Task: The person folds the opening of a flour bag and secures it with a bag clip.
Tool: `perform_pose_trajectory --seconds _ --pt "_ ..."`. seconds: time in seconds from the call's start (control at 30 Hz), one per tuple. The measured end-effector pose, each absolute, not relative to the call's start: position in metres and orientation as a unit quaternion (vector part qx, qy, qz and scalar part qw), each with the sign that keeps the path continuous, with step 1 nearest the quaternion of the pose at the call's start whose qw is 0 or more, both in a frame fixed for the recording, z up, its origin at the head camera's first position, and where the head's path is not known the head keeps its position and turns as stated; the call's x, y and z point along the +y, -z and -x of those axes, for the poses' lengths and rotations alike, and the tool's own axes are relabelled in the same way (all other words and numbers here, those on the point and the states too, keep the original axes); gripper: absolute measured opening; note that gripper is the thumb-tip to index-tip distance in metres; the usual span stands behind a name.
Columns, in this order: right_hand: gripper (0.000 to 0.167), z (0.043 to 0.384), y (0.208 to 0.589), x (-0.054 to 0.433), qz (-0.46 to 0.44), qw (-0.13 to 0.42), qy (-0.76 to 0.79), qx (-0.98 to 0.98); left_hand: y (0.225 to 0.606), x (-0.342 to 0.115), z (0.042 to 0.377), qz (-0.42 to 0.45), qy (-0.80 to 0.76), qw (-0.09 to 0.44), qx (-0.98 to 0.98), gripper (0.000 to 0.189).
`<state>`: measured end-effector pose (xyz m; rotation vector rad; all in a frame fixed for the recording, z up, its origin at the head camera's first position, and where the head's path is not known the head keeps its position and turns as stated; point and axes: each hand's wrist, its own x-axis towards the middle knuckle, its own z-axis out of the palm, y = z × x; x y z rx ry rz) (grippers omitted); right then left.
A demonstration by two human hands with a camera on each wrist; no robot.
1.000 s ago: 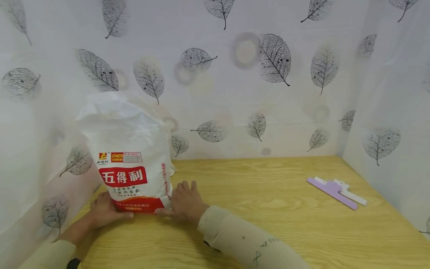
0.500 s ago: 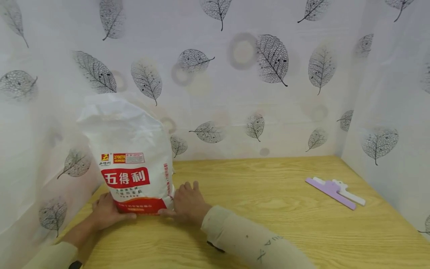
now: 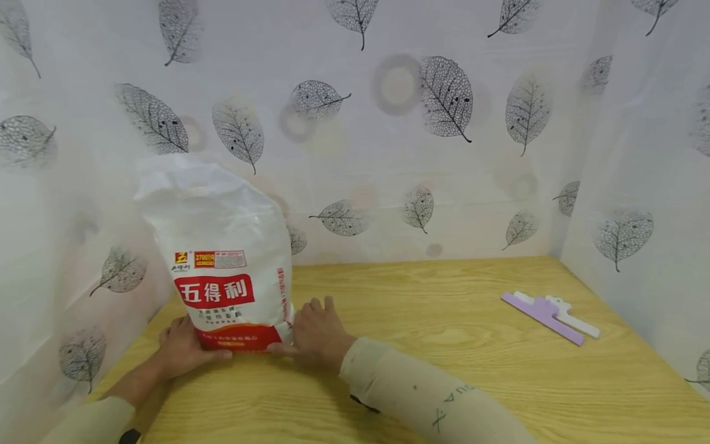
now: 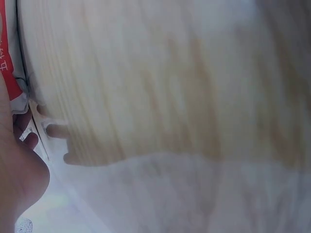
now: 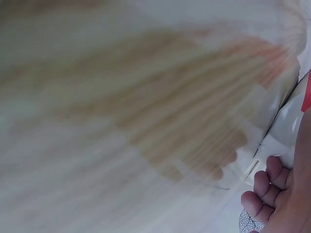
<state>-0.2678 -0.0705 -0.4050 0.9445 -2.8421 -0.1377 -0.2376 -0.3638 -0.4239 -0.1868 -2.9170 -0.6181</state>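
A white bag of flour (image 3: 222,216) with red printed panels stands upright on the left of the table, its top slumped over. My left hand (image 3: 183,348) grips its lower left corner, the thumb laid along the front bottom edge and the other fingers round the side. At the lower right corner my right hand (image 3: 318,333) holds it likewise, its thumb at the front. Only a strip of the bag (image 4: 12,87) shows at the edge of the left wrist view. Beside it in the right wrist view are curled fingertips (image 5: 262,187).
A purple and white bag clip (image 3: 546,314) lies on the right side of the wood-grain table (image 3: 444,382). Leaf-patterned white curtains (image 3: 355,154) close off the back and both sides, near the bag on the left.
Both hands and the flour bag have shifted a little to the right along the table. The view has turned slightly right. The clip stays in its place on the table.
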Motion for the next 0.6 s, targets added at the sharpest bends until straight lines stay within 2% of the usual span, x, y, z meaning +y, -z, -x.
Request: perform_pose_trajectory --seconds 0.6 --pt "0.088 0.275 0.410 -0.052 -0.303 0.092 0.035 -0.948 0.425 -0.345 0.245 0.067 0.194 0.084 -0.975 0.103"
